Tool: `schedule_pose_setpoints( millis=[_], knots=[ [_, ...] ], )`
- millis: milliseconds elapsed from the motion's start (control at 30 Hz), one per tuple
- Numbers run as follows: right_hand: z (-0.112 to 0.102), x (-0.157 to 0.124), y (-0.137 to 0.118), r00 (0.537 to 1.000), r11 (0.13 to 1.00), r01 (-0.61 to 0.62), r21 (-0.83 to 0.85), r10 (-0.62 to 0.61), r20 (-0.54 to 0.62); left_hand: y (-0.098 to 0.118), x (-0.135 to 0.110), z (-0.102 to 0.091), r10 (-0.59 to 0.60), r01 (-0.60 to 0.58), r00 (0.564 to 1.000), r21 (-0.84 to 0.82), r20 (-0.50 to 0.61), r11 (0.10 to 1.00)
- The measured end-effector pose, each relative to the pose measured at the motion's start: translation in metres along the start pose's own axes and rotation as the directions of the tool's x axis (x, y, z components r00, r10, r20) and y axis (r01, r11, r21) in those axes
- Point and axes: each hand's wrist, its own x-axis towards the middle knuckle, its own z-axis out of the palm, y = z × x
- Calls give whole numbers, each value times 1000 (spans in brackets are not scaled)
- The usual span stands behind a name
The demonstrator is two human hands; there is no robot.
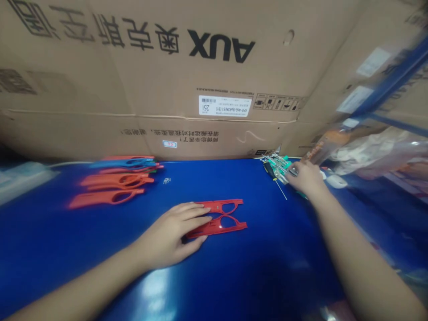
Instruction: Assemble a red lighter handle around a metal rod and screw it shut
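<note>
Two red plastic shell halves (230, 225), each with an oval opening at one end, lie side by side on the blue tabletop. My left hand (174, 229) rests over their left ends, fingers stretched out and the thumb along the nearer edge. Farther off to the right, my right hand (308, 179) is at a pile of small green and metallic parts (279, 165). Its fingertips are bent together among the parts; what they pinch, if anything, is hidden. A screwdriver (270, 171) with a black and yellow handle lies beside the pile, its shaft pointing toward me.
Several orange, red and blue shells (117, 182) lie in a row at the left. A large cardboard box (150, 89) stands along the back edge. Behind my right hand is a bottle with an orange label (323, 145), near plastic bags (371, 151). A blue frame bar (397, 76) crosses the right.
</note>
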Motion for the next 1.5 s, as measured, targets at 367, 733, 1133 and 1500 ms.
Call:
schedule_pose_setpoints(
  millis=[367, 733, 1133, 1500],
  knots=[
    [-25, -20, -51, 979, 911, 200, 361, -168, -118, 0, 8, -11, -11, 11, 1000, 47, -9, 999],
    [-35, -91, -127, 856, 574, 231, 785, -504, 117, 15, -1, -41, -199, 198, 979, 40, 35, 979],
    [-44, -109, -128, 690, 494, 541, 680, -723, -24, 3, 3, -2, -212, 109, 927, -320, -309, 941],
    [-36, -102, -121, 505, 443, 655, 612, -859, 82, -3, 1, -6, -187, 128, 902, -173, -389, 977]
  ],
)
